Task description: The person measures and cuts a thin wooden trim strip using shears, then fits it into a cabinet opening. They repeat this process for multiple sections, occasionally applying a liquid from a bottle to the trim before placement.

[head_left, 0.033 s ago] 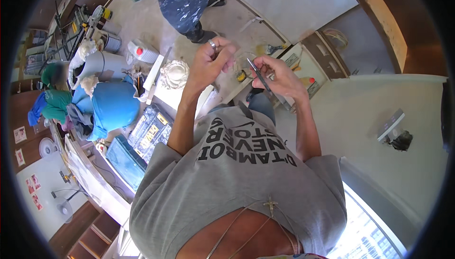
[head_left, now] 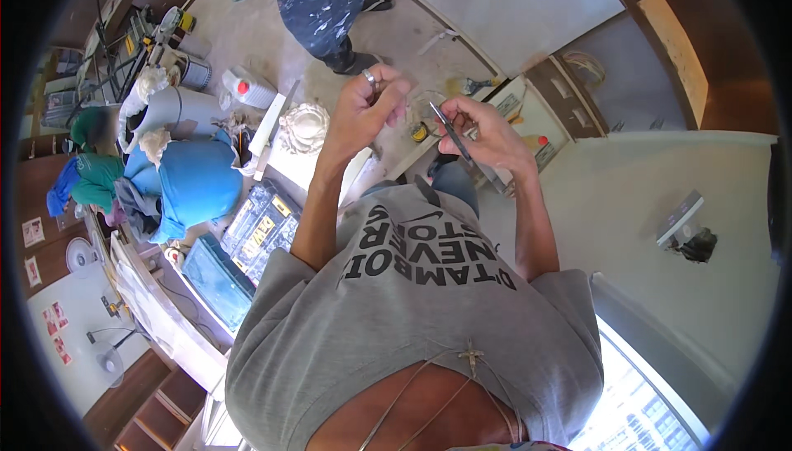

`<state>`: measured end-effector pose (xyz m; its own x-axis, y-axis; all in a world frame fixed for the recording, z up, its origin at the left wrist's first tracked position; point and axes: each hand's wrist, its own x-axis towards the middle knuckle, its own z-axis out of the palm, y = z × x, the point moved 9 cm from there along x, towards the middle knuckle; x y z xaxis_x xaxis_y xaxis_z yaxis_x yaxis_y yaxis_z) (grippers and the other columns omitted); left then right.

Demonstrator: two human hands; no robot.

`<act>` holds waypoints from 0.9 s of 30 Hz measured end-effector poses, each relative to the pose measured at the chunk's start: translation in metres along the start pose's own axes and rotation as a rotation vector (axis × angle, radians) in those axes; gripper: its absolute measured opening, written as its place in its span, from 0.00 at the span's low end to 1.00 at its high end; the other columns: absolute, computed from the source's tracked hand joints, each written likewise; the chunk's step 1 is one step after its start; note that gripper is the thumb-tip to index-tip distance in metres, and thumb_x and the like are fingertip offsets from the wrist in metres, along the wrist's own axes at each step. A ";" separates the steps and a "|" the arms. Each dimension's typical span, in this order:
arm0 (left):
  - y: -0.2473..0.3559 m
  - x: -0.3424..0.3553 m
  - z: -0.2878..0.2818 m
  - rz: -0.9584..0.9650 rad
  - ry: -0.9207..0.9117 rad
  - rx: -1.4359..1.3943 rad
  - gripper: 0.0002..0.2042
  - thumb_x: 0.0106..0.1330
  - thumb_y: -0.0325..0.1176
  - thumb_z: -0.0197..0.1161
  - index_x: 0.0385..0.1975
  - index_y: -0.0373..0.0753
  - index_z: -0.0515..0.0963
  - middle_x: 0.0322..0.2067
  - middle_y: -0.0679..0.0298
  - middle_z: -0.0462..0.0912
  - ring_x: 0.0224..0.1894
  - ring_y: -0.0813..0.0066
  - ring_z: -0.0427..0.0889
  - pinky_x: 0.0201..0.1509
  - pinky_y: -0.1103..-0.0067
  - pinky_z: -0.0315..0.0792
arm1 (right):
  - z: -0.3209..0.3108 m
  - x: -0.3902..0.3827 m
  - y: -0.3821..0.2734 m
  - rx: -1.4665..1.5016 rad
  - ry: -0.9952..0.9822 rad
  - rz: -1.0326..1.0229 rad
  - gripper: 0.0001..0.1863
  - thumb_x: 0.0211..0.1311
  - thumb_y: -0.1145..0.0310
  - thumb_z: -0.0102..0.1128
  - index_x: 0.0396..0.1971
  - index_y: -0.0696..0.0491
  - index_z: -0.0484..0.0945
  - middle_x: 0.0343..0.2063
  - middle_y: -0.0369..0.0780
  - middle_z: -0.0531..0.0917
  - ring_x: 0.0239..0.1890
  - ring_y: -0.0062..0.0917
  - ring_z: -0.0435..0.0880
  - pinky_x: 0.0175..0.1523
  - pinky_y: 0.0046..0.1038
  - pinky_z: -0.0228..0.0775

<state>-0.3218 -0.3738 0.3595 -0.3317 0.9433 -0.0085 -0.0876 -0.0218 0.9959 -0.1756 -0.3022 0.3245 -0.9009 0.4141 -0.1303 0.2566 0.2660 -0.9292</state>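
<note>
My right hand [head_left: 487, 133] is closed round a slim, dark, pen-like tool [head_left: 451, 133] with a silvery pointed end. The tool slants up and to the left, its tip toward my other hand. My left hand [head_left: 369, 109] is raised a short way to the left with fingers curled and thumb pressed in. A ring shows on one finger. Whether anything small sits in those fingers I cannot make out. Below the hands a yellow-and-black round object [head_left: 419, 132] and a paintbrush [head_left: 472, 86] lie near a pale board or drawer.
A person in paint-spattered trousers [head_left: 309, 6] stands ahead. Left are a white jug [head_left: 249, 88], a ornate white moulding [head_left: 304, 129], a blue-covered bundle [head_left: 200, 179] and a tool case [head_left: 262, 224]. A pale wall [head_left: 643, 195] with a dangling socket plate [head_left: 681, 218] is at right.
</note>
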 end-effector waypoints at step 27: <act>0.003 -0.029 -0.019 0.022 -0.133 -0.088 0.05 0.66 0.31 0.57 0.32 0.37 0.75 0.19 0.71 0.73 0.20 0.88 0.68 0.23 0.88 0.62 | 0.021 -0.009 -0.060 -0.127 0.140 0.018 0.22 0.42 0.58 0.74 0.28 0.55 0.72 0.14 0.32 0.67 0.17 0.15 0.62 0.24 0.22 0.53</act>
<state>-0.3302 -0.4072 0.3615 -0.2081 0.9776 0.0306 -0.1652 -0.0659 0.9840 -0.1901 -0.3409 0.3746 -0.8405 0.5344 -0.0893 0.3226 0.3612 -0.8749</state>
